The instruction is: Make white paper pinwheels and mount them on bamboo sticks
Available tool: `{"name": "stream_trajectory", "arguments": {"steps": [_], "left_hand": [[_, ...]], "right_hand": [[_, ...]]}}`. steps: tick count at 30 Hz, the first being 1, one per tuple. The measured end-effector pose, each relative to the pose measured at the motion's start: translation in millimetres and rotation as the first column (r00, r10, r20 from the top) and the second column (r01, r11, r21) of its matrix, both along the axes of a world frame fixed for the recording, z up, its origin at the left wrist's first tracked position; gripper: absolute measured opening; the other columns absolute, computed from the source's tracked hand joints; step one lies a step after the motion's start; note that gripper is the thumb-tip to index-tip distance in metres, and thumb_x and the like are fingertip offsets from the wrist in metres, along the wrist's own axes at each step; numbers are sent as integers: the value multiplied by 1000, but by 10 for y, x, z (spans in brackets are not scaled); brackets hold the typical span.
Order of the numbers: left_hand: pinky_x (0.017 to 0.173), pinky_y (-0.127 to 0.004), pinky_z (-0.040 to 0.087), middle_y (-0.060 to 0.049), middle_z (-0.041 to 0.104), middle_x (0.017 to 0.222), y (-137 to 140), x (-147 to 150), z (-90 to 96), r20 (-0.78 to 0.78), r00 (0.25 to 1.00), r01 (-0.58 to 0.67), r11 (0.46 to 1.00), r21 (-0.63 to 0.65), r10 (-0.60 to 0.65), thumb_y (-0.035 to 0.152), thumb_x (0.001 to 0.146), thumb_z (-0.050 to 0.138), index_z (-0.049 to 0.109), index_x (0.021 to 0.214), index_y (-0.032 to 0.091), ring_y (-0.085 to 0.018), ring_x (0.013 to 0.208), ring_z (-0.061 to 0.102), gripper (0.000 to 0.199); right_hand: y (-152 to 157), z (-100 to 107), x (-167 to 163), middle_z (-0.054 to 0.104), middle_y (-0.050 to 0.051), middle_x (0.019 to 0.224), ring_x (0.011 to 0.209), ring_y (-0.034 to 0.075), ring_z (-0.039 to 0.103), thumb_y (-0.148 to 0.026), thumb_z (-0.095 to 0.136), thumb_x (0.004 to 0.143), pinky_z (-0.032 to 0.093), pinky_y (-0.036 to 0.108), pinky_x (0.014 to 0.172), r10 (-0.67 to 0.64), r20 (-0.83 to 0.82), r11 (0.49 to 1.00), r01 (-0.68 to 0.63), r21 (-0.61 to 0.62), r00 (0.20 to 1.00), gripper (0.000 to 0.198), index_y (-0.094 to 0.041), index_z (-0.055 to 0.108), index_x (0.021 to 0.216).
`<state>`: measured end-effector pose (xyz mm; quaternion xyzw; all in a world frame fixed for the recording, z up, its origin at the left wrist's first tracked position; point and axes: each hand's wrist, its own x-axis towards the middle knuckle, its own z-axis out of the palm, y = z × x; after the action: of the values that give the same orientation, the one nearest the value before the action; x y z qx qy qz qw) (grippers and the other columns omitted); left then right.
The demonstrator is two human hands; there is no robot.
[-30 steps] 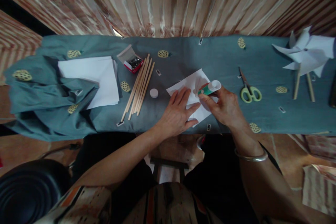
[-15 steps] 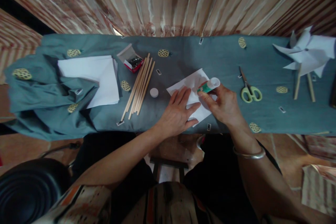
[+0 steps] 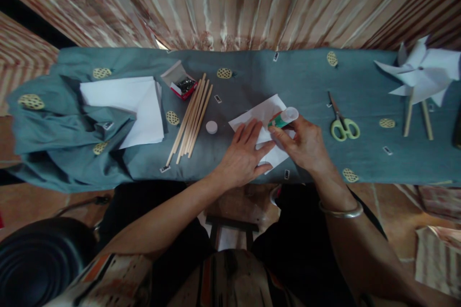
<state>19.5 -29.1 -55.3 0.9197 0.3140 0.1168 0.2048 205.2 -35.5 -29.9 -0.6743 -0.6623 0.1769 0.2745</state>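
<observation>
My left hand [image 3: 247, 156] lies flat with fingers spread on a white sheet of paper [image 3: 268, 106], pressing it to the cloth. In my right hand [image 3: 304, 141] is a green and white glue stick [image 3: 283, 118], tilted, its lower end down at the paper. My fingers hide the tip, so I cannot tell exactly where it touches. A round white cap [image 3: 211, 127] rests on the cloth left of the paper. To the right of my right hand lie scissors [image 3: 343, 124] with light green handles.
Wooden sticks [image 3: 192, 120] lie by an open small box of metal pins [image 3: 184, 85]. Further left is a stack of white paper [image 3: 144, 115], partly under folded cloth [image 3: 75, 129]. White paper pinwheels [image 3: 419, 69] on sticks lie at the far right. A striped curtain [image 3: 230, 5] hangs behind.
My right hand has shifted the glue stick slightly left across the paper. My left hand stays in place.
</observation>
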Motion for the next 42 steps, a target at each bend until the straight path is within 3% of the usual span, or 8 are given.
{"name": "stream_trajectory", "arguments": {"steps": [27, 42], "left_hand": [[119, -63, 23, -21, 30, 161, -1, -2, -25, 31, 999, -10, 1000, -13, 10, 46, 87, 68, 55, 140, 20, -42, 151, 21, 61], [118, -64, 23, -22, 29, 162, -9, -6, -43, 37, 999, -11, 1000, 4, 11, 46, 87, 67, 55, 140, 20, -42, 152, 20, 60]], "right_hand": [[-54, 57, 48, 74, 10, 87, 76, 25, 70, -43, 58, 90, 54, 38, 70, 150, -24, 989, -150, -4, 988, 29, -17, 68, 99], [-86, 71, 105, 74, 11, 86, 75, 25, 70, -42, 58, 91, 53, 37, 66, 145, 41, 989, -145, 10, 989, 28, -16, 67, 99]]}}
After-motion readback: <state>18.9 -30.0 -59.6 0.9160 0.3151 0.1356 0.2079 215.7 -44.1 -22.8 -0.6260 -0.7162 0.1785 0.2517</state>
